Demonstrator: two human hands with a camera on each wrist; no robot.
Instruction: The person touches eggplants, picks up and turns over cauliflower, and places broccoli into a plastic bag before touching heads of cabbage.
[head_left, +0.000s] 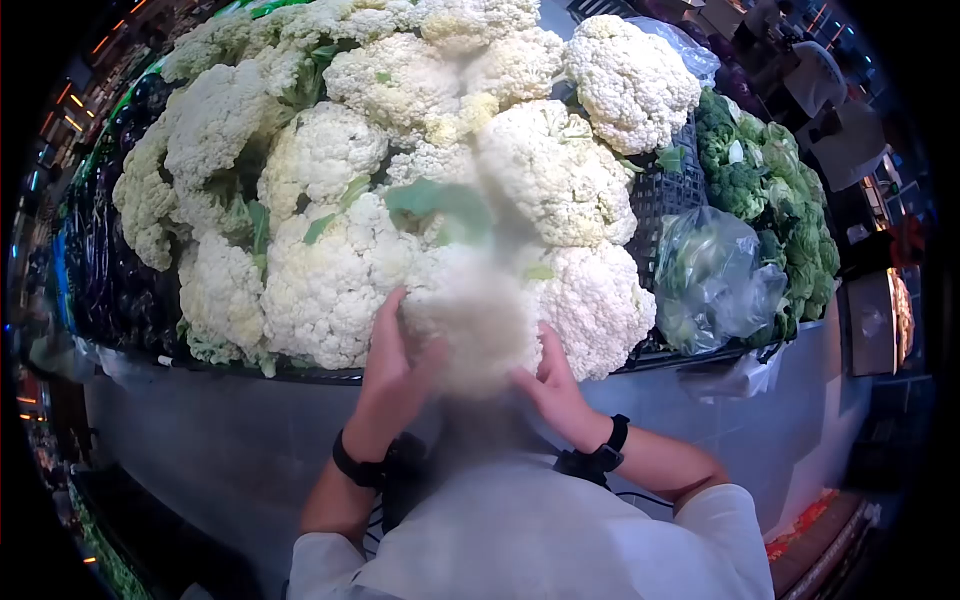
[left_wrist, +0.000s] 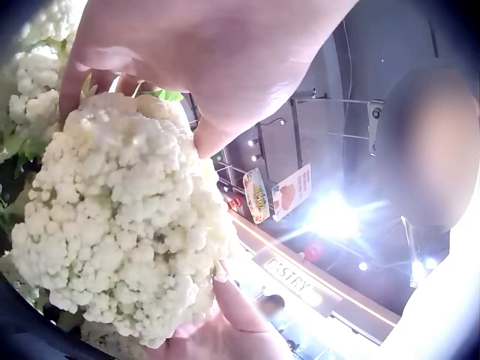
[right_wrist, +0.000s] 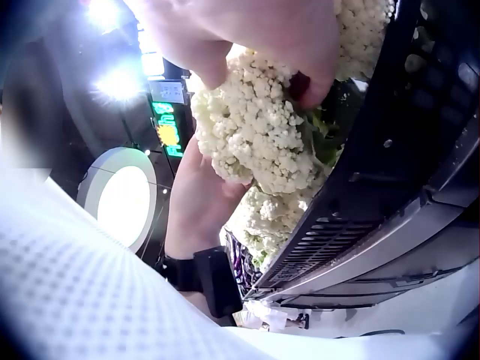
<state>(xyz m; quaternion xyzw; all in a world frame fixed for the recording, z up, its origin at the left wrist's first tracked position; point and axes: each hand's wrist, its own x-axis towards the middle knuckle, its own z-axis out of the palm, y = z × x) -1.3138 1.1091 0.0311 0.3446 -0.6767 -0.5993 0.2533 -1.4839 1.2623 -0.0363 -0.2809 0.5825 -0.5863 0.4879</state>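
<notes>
Cauliflower [left_wrist: 120,210] sits between the two hands, in front of the person's shirt [head_left: 560,540] at the near edge of a heap [head_left: 330,270] of similar heads. Both hands grasp it from opposite sides: the left hand [head_left: 393,375] and the right hand [head_left: 562,392] each have fingers bent round the far side and a thumb on the near side. That spread hold probably suits a broad, rounded head that one palm would support poorly. The other heads lie packed close in a black crate [right_wrist: 322,247], whose rim seems to keep the front row from rolling out. The held head looks creamy white and knobbly, its florets tightly bunched, with a scrap of green leaf [left_wrist: 169,95] behind it. The head view blurs here, so whether its underside touches the heap cannot be told.
</notes>
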